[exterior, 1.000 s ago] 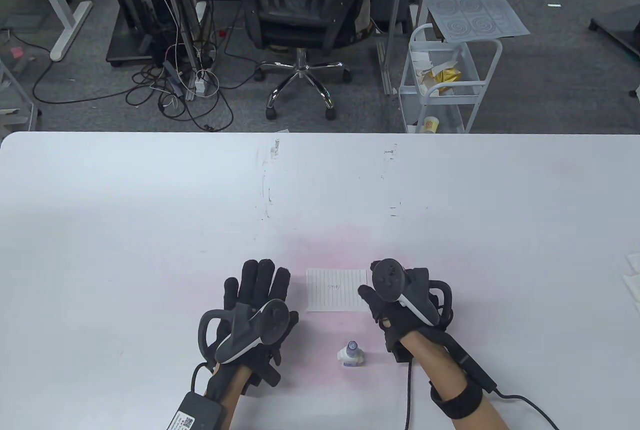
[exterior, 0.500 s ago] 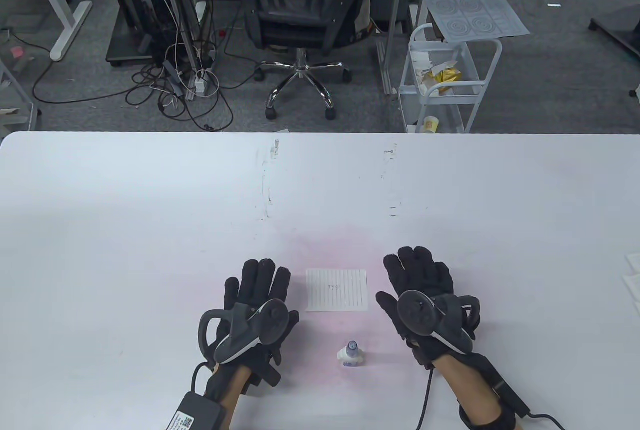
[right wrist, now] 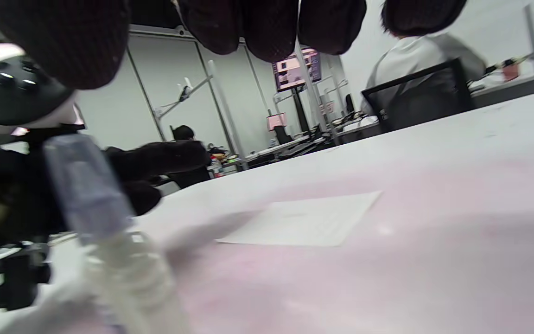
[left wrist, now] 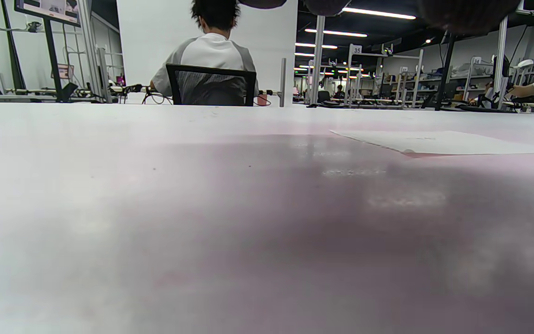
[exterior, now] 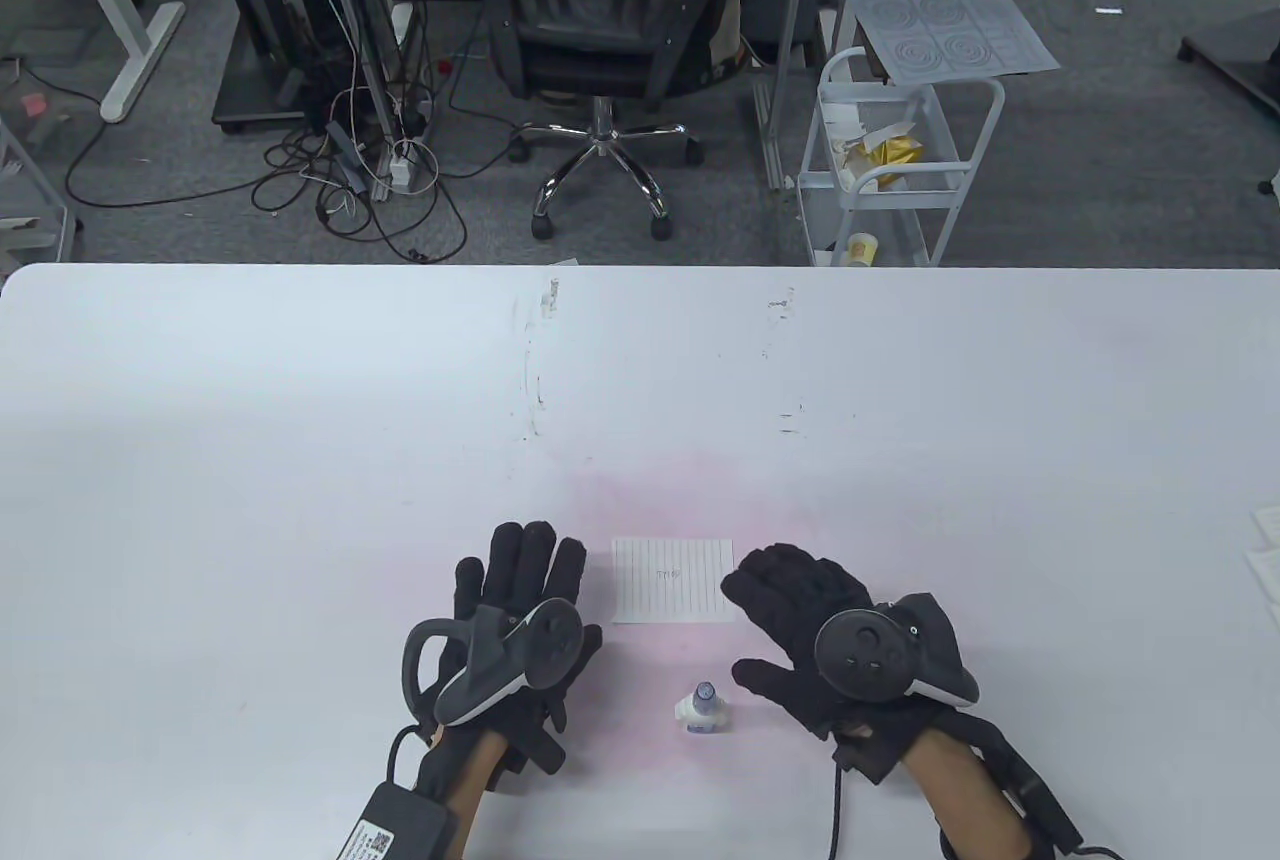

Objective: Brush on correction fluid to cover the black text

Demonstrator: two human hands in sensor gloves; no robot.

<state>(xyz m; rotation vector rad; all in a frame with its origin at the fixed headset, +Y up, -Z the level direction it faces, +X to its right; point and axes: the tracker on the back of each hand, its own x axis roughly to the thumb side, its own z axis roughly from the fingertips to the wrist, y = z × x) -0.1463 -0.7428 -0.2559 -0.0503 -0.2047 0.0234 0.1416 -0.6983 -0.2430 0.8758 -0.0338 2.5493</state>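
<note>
Right hand has swung down toward the capped correction fluid bottle, fingers spread, grasping nothing; left hand lies flat and released; paper's black text uncovered, nothing started.

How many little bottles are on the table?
1. The correction fluid bottle stands on the table near the front edge, between the left hand and right hand, just below the lined paper.

I see black gloves on my left hand and right hand, a white, thinly lined paper, and a white correction-fluid bottle with a bluish translucent cap.
</note>
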